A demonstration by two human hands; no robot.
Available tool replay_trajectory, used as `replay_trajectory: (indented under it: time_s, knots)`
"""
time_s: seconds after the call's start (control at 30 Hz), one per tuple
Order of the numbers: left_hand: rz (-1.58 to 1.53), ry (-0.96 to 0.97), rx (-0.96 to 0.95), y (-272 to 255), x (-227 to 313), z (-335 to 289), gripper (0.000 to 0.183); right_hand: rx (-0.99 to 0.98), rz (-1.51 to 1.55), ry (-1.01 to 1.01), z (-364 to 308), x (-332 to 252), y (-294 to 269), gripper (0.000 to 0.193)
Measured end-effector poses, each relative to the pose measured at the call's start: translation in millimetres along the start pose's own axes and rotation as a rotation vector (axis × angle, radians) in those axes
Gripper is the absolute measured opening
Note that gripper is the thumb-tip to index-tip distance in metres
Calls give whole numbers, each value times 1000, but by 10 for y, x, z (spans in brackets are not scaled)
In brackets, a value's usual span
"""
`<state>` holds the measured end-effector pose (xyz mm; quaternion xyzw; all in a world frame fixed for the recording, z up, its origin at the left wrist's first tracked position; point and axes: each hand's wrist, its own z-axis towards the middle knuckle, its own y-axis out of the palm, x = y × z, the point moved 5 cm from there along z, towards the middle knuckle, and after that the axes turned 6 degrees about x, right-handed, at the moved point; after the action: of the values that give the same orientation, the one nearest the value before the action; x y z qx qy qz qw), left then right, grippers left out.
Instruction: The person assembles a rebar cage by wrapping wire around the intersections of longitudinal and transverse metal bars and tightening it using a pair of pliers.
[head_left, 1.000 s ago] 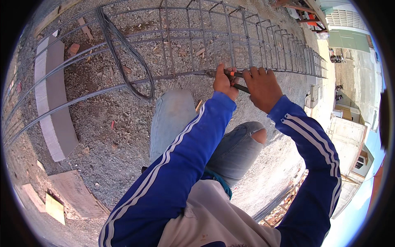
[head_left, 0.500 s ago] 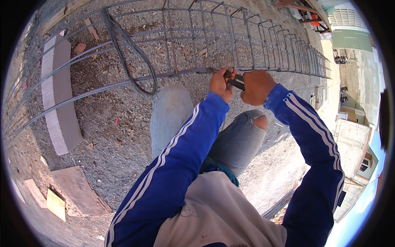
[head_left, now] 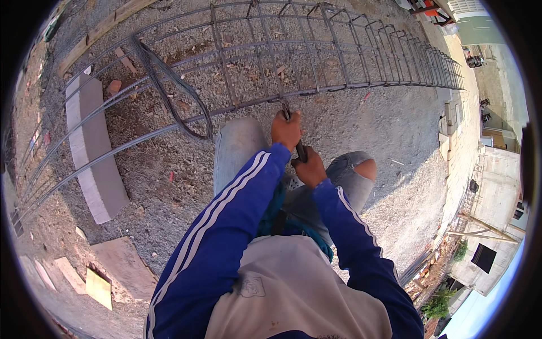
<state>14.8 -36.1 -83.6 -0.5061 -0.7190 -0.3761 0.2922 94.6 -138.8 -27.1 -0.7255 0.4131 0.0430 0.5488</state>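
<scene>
In front of my knees, both hands are closed on dark-handled pliers (head_left: 301, 151). My left hand (head_left: 287, 131) wraps round them close to the jaws, which point away from me. Nearer my body, my right hand (head_left: 310, 168) grips the handle end. The jaw tip lies just on the near side of the lower bar of a long rebar cage (head_left: 333, 42); whether it touches the bar, I cannot tell. A looped bundle of thin tie wire (head_left: 169, 104) hangs over the cage's bars to the left of my hands.
Long bars run left over a grey concrete block (head_left: 99, 155). A timber plank (head_left: 104, 33) lies at the far left, flat boards (head_left: 124, 268) at the near left. Gravel ground (head_left: 401, 121) extends right of my knees. Beyond stands a concrete building (head_left: 494, 198).
Both hands have drawn back from the cage's lower bar toward my body. The right arm has come inward, and the pliers have turned from pointing sideways to pointing away from me.
</scene>
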Motion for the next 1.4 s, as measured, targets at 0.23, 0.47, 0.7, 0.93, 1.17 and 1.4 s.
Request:
replay_trajectory:
  time_s: [0.23, 0.47, 0.7, 0.93, 1.17, 1.4]
  knots:
    - [367, 203, 105, -121, -197, 144, 28, 147, 99, 8, -28, 112, 296, 38]
    - [416, 301, 118, -129, -255, 144, 29, 169, 252, -5, 56, 284, 440, 37]
    - [408, 213, 117, -96, -136, 45, 27, 177, 261, 37, 95, 355, 512, 36]
    - [544, 228, 216, -112, -19, 18, 32, -2, 378, -48, 242, 462, 620, 27]
    - [456, 57, -53, -349, -160, -14, 29, -737, 1204, 435, -41, 171, 504, 23]
    - [-69, -277, -265, -89, -78, -173, 20, -795, 1162, 484, 0, 165, 380, 23]
